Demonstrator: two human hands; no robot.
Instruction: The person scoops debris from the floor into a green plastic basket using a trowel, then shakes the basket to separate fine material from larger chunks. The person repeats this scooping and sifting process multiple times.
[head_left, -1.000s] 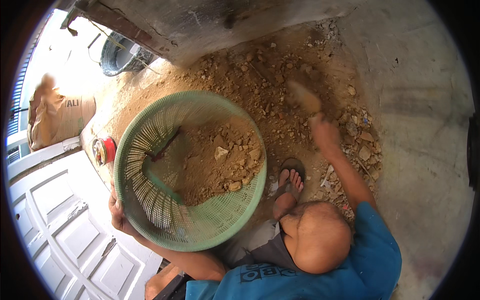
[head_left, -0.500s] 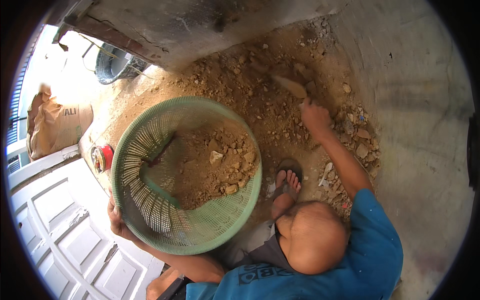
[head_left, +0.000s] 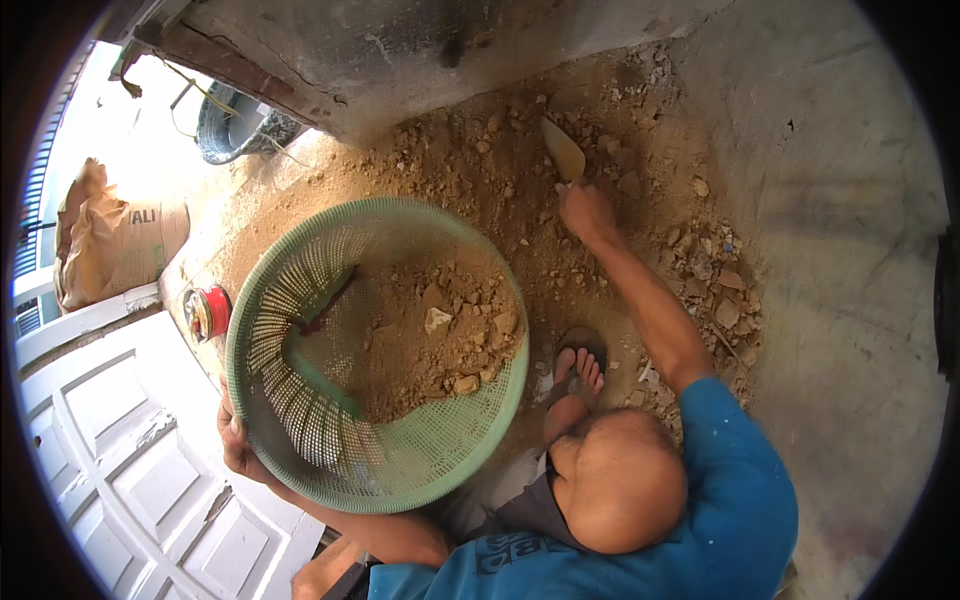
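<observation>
Round mesh basket (head_left: 430, 445), crumbly soil (head_left: 410, 360), tapered trowel (head_left: 564, 153) in right hand (head_left: 588, 213)

left hand (head_left: 235, 448): fingers partly hidden, forearm (head_left: 362, 523) angled outward | right hand (head_left: 588, 213): curled closed, arm (head_left: 650, 300) extended forward

Open lane over loose soil (head_left: 500, 190) between the green mesh basket (head_left: 455, 450) and the right hand (head_left: 587, 212), which grips a pointing trowel (head_left: 565, 152). Lane narrows at the sandalled foot (head_left: 580, 372), near the basket rim; bent knee (head_left: 630, 485) blocks below. Right of the forearm: rubble (head_left: 728, 290), then concrete wall (head_left: 850, 260). Basket open from above; left side tight, red tin (head_left: 210, 312) just beside rim, left hand (head_left: 236, 440) on it.
</observation>
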